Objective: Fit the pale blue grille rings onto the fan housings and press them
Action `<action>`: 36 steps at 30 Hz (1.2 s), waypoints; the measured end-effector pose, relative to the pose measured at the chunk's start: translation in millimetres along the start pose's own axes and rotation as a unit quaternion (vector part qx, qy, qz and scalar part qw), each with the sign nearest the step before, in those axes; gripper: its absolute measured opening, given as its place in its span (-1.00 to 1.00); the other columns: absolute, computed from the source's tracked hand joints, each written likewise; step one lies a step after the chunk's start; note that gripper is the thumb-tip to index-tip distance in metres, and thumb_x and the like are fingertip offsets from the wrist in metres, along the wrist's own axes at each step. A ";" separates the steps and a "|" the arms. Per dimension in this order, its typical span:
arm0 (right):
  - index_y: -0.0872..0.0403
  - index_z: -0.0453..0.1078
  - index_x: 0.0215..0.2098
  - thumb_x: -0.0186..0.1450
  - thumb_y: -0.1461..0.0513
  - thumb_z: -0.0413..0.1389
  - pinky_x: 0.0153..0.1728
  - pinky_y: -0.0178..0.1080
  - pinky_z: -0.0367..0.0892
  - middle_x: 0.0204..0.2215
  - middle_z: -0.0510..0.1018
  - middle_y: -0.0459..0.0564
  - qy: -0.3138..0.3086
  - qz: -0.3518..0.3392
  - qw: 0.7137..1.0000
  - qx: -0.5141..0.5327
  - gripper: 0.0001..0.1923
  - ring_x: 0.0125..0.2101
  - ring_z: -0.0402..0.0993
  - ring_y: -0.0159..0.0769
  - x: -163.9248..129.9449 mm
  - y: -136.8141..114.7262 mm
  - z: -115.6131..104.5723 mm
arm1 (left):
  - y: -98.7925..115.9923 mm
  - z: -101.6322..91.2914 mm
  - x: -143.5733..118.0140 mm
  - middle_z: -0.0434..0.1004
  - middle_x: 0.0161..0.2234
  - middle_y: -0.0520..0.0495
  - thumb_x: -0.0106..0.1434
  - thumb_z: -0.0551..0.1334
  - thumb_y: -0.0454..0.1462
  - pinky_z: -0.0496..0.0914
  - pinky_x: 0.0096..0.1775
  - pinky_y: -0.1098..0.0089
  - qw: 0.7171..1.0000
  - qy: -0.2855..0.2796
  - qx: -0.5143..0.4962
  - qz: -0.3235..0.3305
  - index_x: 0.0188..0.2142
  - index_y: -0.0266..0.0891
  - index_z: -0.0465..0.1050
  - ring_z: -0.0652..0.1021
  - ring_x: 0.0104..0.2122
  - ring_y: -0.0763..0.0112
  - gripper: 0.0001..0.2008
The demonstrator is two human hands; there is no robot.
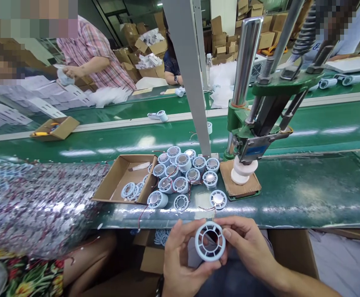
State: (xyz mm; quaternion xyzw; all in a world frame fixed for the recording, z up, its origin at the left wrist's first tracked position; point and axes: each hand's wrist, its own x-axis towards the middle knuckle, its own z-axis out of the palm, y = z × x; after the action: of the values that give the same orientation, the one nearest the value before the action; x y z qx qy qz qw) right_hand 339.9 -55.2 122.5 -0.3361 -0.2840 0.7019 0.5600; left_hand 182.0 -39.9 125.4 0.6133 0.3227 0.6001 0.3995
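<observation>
A light-blue round fan housing with a spoked ring front is held up below the bench edge, its face tilted toward me. My left hand wraps its left side and underside. On the other side, the fingertips of my right hand pinch the upper right rim. Through the spokes the inside looks dark, with a bit of red wire. Just beyond my hands on the bench are a housing with a silver centre and a loose spoked ring. Behind them cluster several similar housings with red wires.
A green hand press with a white round die stands at right. Left of the housings, a cardboard box holds spoked rings. Wired parts in plastic cover the bench's left. Beyond the green conveyor are other people.
</observation>
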 end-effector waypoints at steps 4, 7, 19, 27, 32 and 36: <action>0.09 0.54 -0.15 0.27 -0.01 0.29 -0.58 -0.38 0.45 -0.53 0.59 -0.08 -0.002 0.012 0.999 -0.038 -0.63 -0.61 0.50 -0.41 1.2 -3.8 -2.9 | -5.3 -9.8 -7.1 0.65 -0.03 -0.17 0.17 0.49 -0.18 0.63 -0.14 0.28 0.999 -0.032 0.042 -0.007 0.38 0.03 0.09 0.70 -0.15 0.18 -0.12; 0.08 0.49 -0.13 0.26 0.04 0.32 -0.52 -0.43 0.42 -0.43 0.56 -0.09 -0.008 0.022 0.995 -0.098 -0.67 -0.50 0.50 -0.44 5.1 -12.2 -7.5 | -9.5 -18.8 -11.5 0.63 0.00 -0.26 0.20 0.45 -0.19 0.59 -0.05 0.16 0.988 -0.124 0.076 -0.056 0.41 -0.06 0.01 0.66 -0.06 0.07 -0.10; 0.08 0.51 0.03 0.18 0.04 0.37 -0.49 -0.37 0.44 -0.41 0.59 -0.07 -0.007 0.041 0.996 -0.079 -0.49 -0.54 0.46 -0.45 10.8 9.9 -6.7 | -11.6 -1.4 -9.8 0.69 -0.21 -0.12 0.24 0.42 -0.15 0.61 -0.27 0.44 0.966 -0.045 -0.010 -0.254 0.03 -0.18 0.50 0.70 -0.30 0.29 -0.61; 0.06 0.57 0.01 0.33 0.10 0.18 -0.54 -0.36 0.36 -0.39 0.54 -0.03 -0.035 -0.005 0.955 -0.295 -0.65 -0.59 0.40 -0.44 4.8 19.8 -8.9 | -22.7 -4.6 2.6 0.39 -0.70 0.08 0.30 0.24 0.07 0.24 -0.63 0.51 0.952 -0.074 0.158 -0.253 -0.52 -0.23 0.41 0.41 -0.70 0.47 -0.54; 0.06 0.64 -0.20 0.25 0.25 0.21 -0.46 -0.34 0.30 -0.55 0.50 -0.10 -0.030 -0.033 0.906 -0.420 -0.82 -0.55 0.32 -0.41 7.1 23.3 -12.6 | -29.8 -7.7 6.3 0.26 -0.70 0.11 0.35 0.15 0.03 0.12 -0.55 0.46 0.928 -0.136 0.260 -0.231 -0.64 -0.22 0.26 0.31 -0.64 0.50 -0.47; 0.11 0.59 -0.04 0.29 -0.05 0.19 -0.54 -0.32 0.38 -0.55 0.53 -0.07 0.034 0.046 0.964 -0.260 -0.54 -0.62 0.40 -0.38 14.2 25.3 -18.1 | -33.0 -13.8 -1.9 0.57 -0.46 -0.06 0.48 -0.07 -0.01 0.39 -0.43 0.42 0.941 -0.111 0.225 -0.225 -0.23 -0.29 0.52 0.54 -0.50 0.36 -0.49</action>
State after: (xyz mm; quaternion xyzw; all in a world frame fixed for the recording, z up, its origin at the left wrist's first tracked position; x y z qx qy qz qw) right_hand 337.1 -46.3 89.6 -0.5061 -0.4219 0.6170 0.4302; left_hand 171.0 -24.6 95.0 0.6613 0.5328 0.3344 0.4086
